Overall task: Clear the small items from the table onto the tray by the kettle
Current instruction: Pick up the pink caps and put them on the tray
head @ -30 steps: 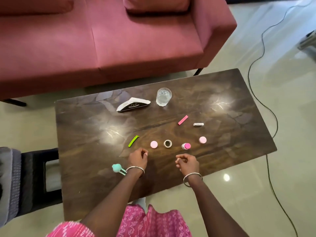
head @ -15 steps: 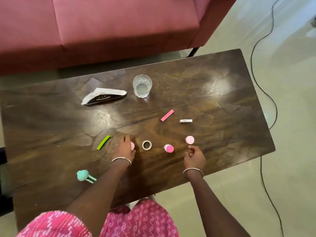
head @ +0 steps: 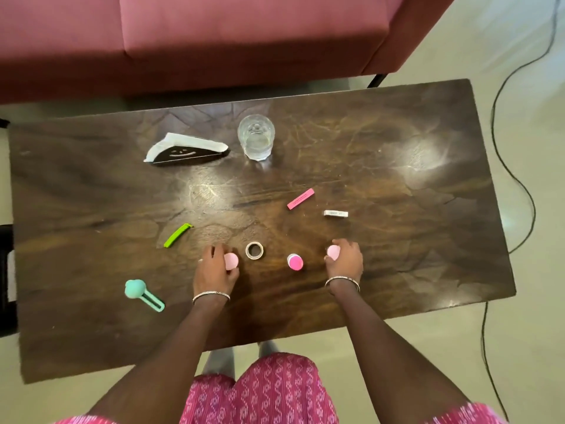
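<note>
On the dark wooden desk [head: 397, 185] both hands rest over the near row of small items. The left hand [head: 214, 270] curls around a pale pink round cap [head: 231, 261]: its fingers [head: 217, 250] reach over the far edge of the cap and the thumb sits at the near edge, so the cap lies between them, touching both, still down on the desk surface. The right hand [head: 347, 261] does the same with a second pale pink cap [head: 333, 252], which shows at the left side of the hand, fingers curved over its far side and thumb under its near side; whether this cap is lifted or still resting cannot be told. Between the two hands, untouched, lie a small roll of tape [head: 254, 251] and a little jar with a bright pink lid [head: 295, 262]. Farther out sit a pink eraser-like bar [head: 300, 198] and a small white bar [head: 335, 213], well apart from the fingers. To the left are a green clip [head: 178, 235] and a teal tool with a round head [head: 143, 295]. At the far side stand a clear glass [head: 256, 137] and a napkin holder [head: 186, 149].
</note>
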A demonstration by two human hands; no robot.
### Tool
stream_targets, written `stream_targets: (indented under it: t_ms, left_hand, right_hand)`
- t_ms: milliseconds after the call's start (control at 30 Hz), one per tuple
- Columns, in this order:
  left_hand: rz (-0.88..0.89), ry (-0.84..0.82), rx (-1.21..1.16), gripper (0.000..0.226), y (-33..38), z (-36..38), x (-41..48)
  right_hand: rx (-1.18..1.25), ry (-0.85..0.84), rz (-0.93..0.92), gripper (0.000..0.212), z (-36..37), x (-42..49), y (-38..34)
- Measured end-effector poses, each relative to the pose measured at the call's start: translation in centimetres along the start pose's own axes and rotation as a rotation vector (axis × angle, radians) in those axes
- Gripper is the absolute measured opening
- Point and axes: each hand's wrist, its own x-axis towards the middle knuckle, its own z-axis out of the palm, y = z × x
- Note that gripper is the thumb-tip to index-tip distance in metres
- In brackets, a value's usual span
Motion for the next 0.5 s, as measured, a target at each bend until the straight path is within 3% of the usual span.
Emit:
stream_targets:
  t_ms: [200, 500]
  left_hand:
    - [-0.02, 0.118, -0.211, 0.038, 1.1, -2.9, -4.5]
    - [-0.059, 0.272, -0.295, 0.038, -2.1, -8.0, -10.9]
  right_hand:
    - [0.209, 0.124, -0.003, 0.035, -2.5, -4.0, -2.5]
    - [0.302, 0.093, -0.284, 0.035, -3.3, -13.0, -6.4]
